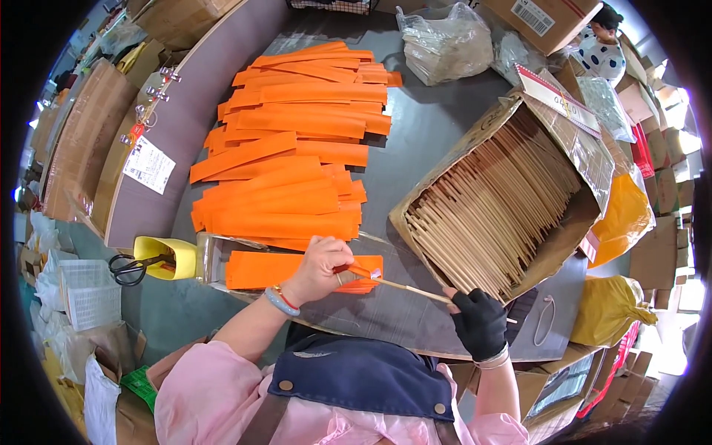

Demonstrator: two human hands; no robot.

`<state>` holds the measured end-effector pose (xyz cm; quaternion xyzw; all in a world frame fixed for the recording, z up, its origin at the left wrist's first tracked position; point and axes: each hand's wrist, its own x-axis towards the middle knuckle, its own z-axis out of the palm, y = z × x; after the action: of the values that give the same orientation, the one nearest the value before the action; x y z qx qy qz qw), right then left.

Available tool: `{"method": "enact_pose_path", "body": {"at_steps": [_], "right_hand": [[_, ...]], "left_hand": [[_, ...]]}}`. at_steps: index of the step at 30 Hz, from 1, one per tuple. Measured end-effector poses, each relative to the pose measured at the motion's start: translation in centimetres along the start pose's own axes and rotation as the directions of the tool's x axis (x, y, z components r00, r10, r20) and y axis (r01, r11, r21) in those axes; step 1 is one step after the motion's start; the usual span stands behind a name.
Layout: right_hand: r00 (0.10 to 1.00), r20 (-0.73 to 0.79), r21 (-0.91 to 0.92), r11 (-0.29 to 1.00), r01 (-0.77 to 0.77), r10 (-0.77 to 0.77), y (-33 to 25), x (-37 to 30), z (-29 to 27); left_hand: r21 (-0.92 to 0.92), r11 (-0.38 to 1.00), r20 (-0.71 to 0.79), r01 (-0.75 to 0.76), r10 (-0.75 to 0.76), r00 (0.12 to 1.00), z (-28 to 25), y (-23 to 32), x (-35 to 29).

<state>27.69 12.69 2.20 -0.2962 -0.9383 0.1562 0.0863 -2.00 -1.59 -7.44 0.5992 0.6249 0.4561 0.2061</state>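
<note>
A thin wooden stick (419,291) slants between my two hands, over the table's near edge. My right hand (478,319), in a black fingerless glove, is closed round its right part, and the tip pokes out beyond the glove. At the other end, my bare left hand (320,271) pinches a narrow orange strip (362,271) against the stick; how far the strip wraps round it I cannot tell. Under and beside that hand lies a small stack of orange strips (256,271). Farther off, many more orange strips (282,178) are spread in overlapping rows.
To the right, an open cardboard box (404,222) lies tilted, full of wooden sticks (497,208). A yellow holder (182,259) with black scissors (130,271) is at the left edge. A clear plastic bag (449,44) sits far back; a raised board (170,104) borders the left.
</note>
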Motion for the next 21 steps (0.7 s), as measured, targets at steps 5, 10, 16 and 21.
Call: {"method": "enact_pose_path", "body": {"at_steps": [5, 10, 16, 21], "right_hand": [[0.999, 0.01, -0.08, 0.996, 0.046, -0.045, -0.9, 1.0, 0.6], [0.971, 0.159, -0.011, 0.983, 0.185, -0.181, -3.1, 2.3, 2.1], [0.988, -0.13, 0.481, 0.877, -0.013, 0.087, -1.1, 2.1, 3.3], [0.986, -0.096, 0.587, 0.808, -0.053, 0.134, -1.7, 2.1, 3.8]], "left_hand": [[0.048, 0.999, 0.073, 0.026, -0.029, 0.997, -0.1, 0.2, -0.2], [0.261, 0.925, 0.127, -0.275, 0.249, 0.96, 1.2, 4.8, 1.6], [0.405, 0.844, 0.174, -0.353, 0.307, 0.935, 0.0, 6.3, 3.0], [0.411, 0.802, 0.252, -0.434, 0.357, 0.899, -0.7, 6.2, 4.0]]}}
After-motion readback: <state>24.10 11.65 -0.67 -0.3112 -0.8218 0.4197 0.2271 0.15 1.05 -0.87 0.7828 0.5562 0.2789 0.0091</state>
